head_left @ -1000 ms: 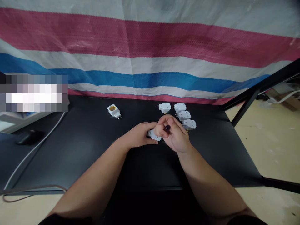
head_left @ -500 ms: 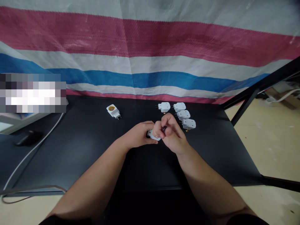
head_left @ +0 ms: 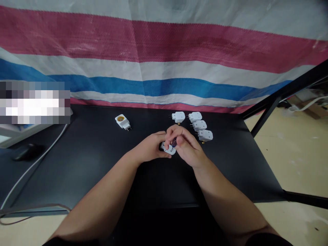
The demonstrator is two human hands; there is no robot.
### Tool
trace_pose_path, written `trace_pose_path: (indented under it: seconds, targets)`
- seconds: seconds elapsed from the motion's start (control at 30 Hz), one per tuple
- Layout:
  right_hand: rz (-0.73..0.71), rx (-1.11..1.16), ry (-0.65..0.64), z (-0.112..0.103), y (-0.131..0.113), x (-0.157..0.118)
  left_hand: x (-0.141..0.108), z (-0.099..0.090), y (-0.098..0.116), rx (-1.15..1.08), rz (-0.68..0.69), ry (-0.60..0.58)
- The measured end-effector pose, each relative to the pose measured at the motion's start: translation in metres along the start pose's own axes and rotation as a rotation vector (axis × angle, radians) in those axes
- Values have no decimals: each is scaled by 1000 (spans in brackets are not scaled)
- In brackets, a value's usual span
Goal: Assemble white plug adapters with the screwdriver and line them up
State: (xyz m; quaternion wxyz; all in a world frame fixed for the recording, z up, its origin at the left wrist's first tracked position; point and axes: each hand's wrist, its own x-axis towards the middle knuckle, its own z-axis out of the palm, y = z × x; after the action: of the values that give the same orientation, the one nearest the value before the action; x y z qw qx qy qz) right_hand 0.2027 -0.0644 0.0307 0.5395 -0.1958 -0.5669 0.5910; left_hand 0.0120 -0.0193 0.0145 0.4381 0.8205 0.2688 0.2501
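Note:
My left hand (head_left: 151, 147) is closed around the sides of a white plug-in device (head_left: 169, 150), which lies low over the black table. My right hand (head_left: 188, 147) pinches the dark handle of a screwdriver (head_left: 174, 142) between thumb and fingers. Its short shaft points down to the top face of the device, where small dark holes show. The tip's exact contact is too small to make out.
Beyond my right hand, several similar white plug-in devices (head_left: 200, 125) lie with pins to the left. Another white device (head_left: 122, 121) with a round yellowish part lies at the left. A black mouse (head_left: 28, 151) and a pale cable (head_left: 36, 164) are farther left. A striped sheet (head_left: 164, 87) hangs behind the black table (head_left: 97, 143).
The fingers of my right hand have shifted round the screwdriver, and more of its handle and shaft now shows. My left hand still grips the device. The view has moved slightly.

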Motion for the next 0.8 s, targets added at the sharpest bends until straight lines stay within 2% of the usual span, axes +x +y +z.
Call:
trace_pose_path:
  seconds: [0.1, 0.2, 0.3, 0.4, 0.5, 0.63, 0.8]
  targets:
    - [43, 62, -29, -1, 1, 0, 0, -1, 1, -10, -6, -30]
    - [-22, 161, -50, 1, 1, 0, 0, -1, 3, -25, -19, -26]
    - [-50, 108, -39, 0, 1, 0, 0, -1, 5, -48, -11, -12]
    - [30, 75, -49, -2, 0, 0, 0, -1, 7, -60, -6, -31]
    - [105, 142, -42, -1, -6, 1, 1, -2, 8, -37, -1, -54]
    - [71, 176, 51, 3, -19, 7, 1, -3, 5, -4, 12, -73]
    - [16, 157, 257, 4, -27, 13, 2, -4, 3, -11, -32, -98]
